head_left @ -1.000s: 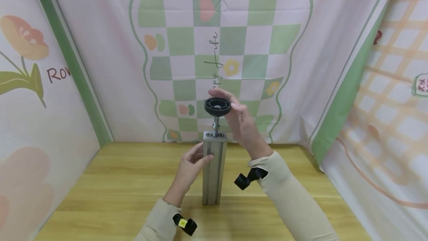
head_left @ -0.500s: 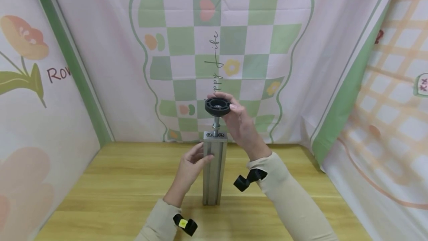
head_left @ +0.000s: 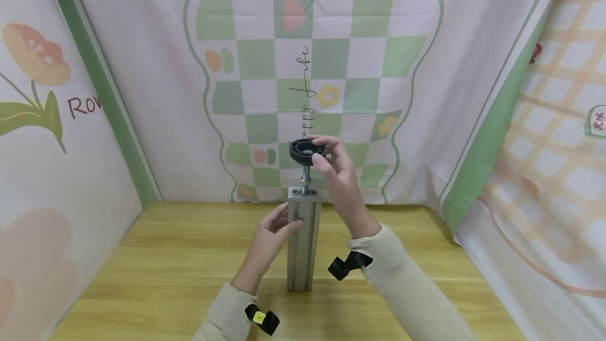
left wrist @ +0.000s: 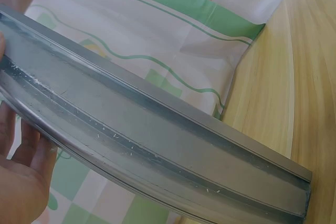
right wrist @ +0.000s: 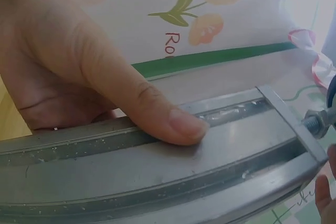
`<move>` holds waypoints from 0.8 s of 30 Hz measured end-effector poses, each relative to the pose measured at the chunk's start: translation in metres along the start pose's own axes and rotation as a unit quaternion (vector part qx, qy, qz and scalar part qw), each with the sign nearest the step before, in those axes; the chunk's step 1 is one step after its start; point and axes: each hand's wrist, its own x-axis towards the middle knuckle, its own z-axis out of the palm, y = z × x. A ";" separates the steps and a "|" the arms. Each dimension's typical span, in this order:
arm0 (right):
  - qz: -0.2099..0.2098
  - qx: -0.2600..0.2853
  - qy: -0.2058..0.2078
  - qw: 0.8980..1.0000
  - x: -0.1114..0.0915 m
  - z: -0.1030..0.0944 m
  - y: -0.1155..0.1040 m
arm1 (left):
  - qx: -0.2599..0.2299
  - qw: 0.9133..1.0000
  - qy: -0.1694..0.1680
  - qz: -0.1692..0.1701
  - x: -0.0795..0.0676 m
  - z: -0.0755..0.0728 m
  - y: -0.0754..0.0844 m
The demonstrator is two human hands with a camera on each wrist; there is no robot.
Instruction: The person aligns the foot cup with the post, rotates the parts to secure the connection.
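Observation:
An aluminium profile (head_left: 303, 257) stands upright on the table, with an end plate held by two screws on top. From the plate rises a threaded stud (head_left: 305, 177) with a nut, topped by a round black levelling foot (head_left: 298, 158). My left hand (head_left: 265, 241) grips the profile's upper part from the left, thumb across the front face; the right wrist view shows that thumb (right wrist: 178, 124) lying along a groove. With thumb and fingers, my right hand (head_left: 343, 186) pinches the foot's right rim. Small pale flecks dot the profile (left wrist: 157, 124) in the left wrist view.
The profile stands on a wooden table (head_left: 165, 257). Behind it hangs a checked green and white cloth (head_left: 293, 57), with more printed cloth on both sides. Each sleeve cuff carries a black strap piece, one at the right cuff (head_left: 347, 264).
My right hand has turned around the foot: its thumb has come to the front of the rim and the wrist has dropped slightly. My left hand and the profile stay in place.

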 end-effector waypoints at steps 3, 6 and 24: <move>-0.018 -0.055 0.023 0.998 -0.001 0.004 -0.001 | -0.003 1.000 0.000 0.000 0.000 0.000 0.000; -0.031 -0.101 0.038 0.994 -0.001 0.007 -0.003 | -0.005 1.000 -0.002 0.005 0.000 0.000 0.000; 0.063 0.193 -0.124 0.971 0.016 -0.009 -0.001 | -0.013 1.000 -0.007 0.004 0.000 -0.001 -0.001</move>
